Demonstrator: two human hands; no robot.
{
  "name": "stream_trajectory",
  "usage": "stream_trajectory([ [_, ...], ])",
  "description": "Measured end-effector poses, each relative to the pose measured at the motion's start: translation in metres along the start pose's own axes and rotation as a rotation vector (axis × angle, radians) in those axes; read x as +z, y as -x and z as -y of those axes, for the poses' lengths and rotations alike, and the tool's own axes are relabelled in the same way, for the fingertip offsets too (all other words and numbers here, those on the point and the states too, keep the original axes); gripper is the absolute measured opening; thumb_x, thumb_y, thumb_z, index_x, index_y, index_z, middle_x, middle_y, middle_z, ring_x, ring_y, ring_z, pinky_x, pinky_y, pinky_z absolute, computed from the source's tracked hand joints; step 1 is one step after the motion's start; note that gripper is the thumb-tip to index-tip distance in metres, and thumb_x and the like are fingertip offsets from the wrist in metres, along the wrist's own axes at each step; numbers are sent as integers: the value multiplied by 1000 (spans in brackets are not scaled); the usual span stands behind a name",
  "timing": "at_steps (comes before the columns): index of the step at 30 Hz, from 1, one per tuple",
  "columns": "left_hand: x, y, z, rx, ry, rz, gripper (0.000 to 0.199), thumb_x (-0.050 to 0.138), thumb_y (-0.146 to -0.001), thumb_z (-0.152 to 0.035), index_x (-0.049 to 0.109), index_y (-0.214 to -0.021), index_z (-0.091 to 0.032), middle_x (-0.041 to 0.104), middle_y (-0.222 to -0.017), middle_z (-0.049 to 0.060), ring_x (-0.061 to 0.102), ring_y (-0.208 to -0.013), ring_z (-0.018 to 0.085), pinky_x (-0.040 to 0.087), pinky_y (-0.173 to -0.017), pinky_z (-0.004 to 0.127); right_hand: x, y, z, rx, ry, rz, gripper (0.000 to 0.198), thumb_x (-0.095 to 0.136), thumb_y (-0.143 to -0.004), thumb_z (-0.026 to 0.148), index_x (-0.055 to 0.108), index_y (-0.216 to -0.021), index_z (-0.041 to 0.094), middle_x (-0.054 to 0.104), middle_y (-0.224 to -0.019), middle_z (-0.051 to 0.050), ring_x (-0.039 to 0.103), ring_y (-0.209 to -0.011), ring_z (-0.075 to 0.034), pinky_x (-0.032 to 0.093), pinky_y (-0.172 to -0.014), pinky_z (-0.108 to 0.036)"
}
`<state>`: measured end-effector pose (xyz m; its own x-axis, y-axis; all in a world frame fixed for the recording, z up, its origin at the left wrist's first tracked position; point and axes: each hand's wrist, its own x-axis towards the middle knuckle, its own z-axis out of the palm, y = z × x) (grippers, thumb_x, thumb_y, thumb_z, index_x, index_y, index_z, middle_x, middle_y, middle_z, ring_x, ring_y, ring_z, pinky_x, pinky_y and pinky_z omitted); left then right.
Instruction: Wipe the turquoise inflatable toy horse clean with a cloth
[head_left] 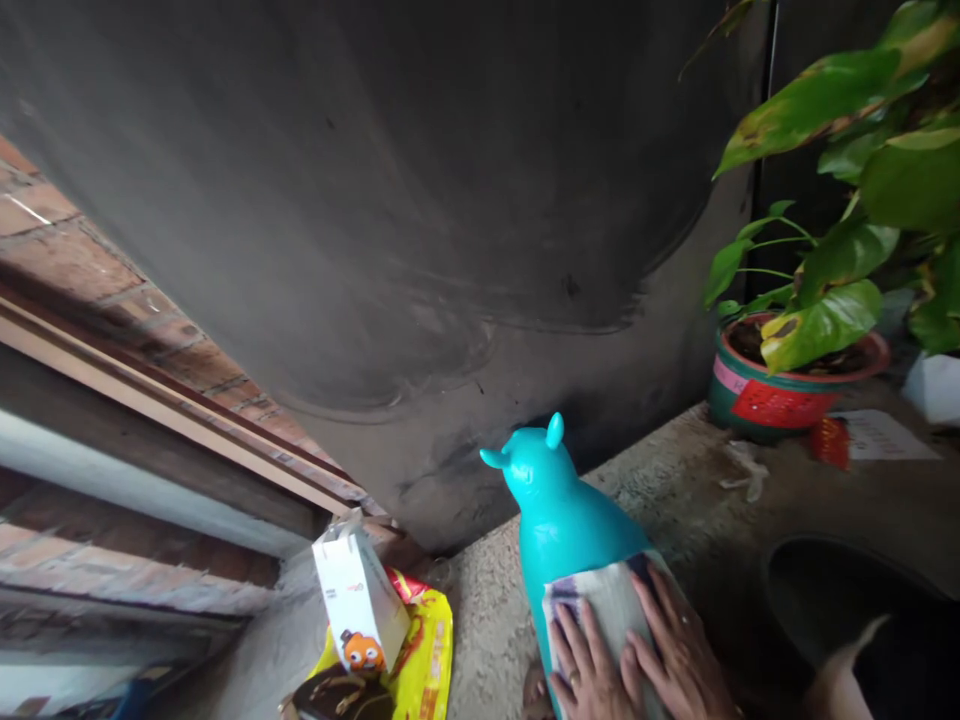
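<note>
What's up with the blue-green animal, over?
Left hand and right hand on cloth. Cloth against turquoise animal figure. Nothing seen blocking hands; potted plant off right.

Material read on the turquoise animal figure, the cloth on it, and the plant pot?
Turquoise animal figure: likely rubber or plastic, smooth and glossy; highlights on its head.
Cloth: woven or knit fabric, matte; drapes softly over the figure, fiber unclear.
Plant pot: probably plastic, slight sheen; thin, even rim. Ceramic not ruled out.
</note>
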<state>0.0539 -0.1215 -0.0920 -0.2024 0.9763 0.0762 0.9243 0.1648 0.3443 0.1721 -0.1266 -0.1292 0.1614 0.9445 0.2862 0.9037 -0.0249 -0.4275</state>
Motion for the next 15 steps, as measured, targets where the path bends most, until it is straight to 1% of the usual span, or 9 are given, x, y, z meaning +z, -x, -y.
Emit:
stream_trajectory([
  [2,-2,-23,-11,17,-22,-16,52,31,-95,-42,41,-143,-24,23,-156,10,20,-144,35,29,-108,70,4,-43,1,2,-28,115,68,32,-95,45,0,-153,28,18,-160,-10,25,-145,-29,37,-111,-53],
  [5,-9,-62,-26,59,-69,-33,54,27,-98,-42,33,-147,-22,17,-158,12,11,-147,32,31,-107,68,7,-111,8,6,-68,309,64,28,-96,45,8,-153,23,16,-160,-10,16,-148,-27,30,-115,-55],
  [7,-16,-81,-33,52,-86,-26,55,25,-98,-42,31,-148,-20,16,-158,13,10,-147,31,33,-107,67,7,-144,17,7,-76,365,64,28,-96,44,10,-153,22,14,-161,-9,14,-148,-27,27,-116,-56],
  [8,-18,-87,-35,47,-95,-11,55,25,-98,-43,30,-148,-20,16,-158,13,10,-147,31,35,-106,66,5,-153,21,6,-75,371,64,29,-95,44,10,-153,22,14,-161,-8,14,-148,-26,26,-117,-56],
  [10,-21,-86,-35,55,-120,14,55,24,-98,-43,29,-148,-20,15,-158,12,11,-147,30,37,-106,64,3,-153,26,18,-71,367,64,29,-95,46,12,-153,22,14,-161,-8,14,-148,-27,27,-116,-56],
  [11,-20,-80,-32,57,-132,16,55,24,-98,-42,30,-148,-21,16,-158,11,13,-146,31,38,-105,63,2,-143,26,37,-65,367,64,28,-95,47,15,-152,21,14,-161,-9,15,-148,-28,28,-115,-56],
  [13,-15,-59,-22,56,-130,-2,55,28,-96,-42,37,-145,-21,20,-156,11,20,-145,33,38,-104,63,4,-105,20,85,-42,335,64,26,-95,50,18,-152,22,17,-160,-11,18,-147,-30,32,-113,-57],
  [14,-12,-46,-15,58,-109,-16,56,32,-94,-45,41,-143,-20,24,-155,12,25,-143,35,38,-104,65,6,-80,14,101,-28,302,64,26,-95,51,17,-152,23,20,-159,-12,21,-146,-30,34,-112,-56],
  [15,-8,-32,-8,68,-78,-24,60,38,-90,-51,46,-140,-19,28,-153,13,29,-141,38,37,-104,67,10,-53,7,98,-11,238,63,26,-95,51,14,-153,27,23,-158,-11,25,-145,-30,37,-111,-56],
])
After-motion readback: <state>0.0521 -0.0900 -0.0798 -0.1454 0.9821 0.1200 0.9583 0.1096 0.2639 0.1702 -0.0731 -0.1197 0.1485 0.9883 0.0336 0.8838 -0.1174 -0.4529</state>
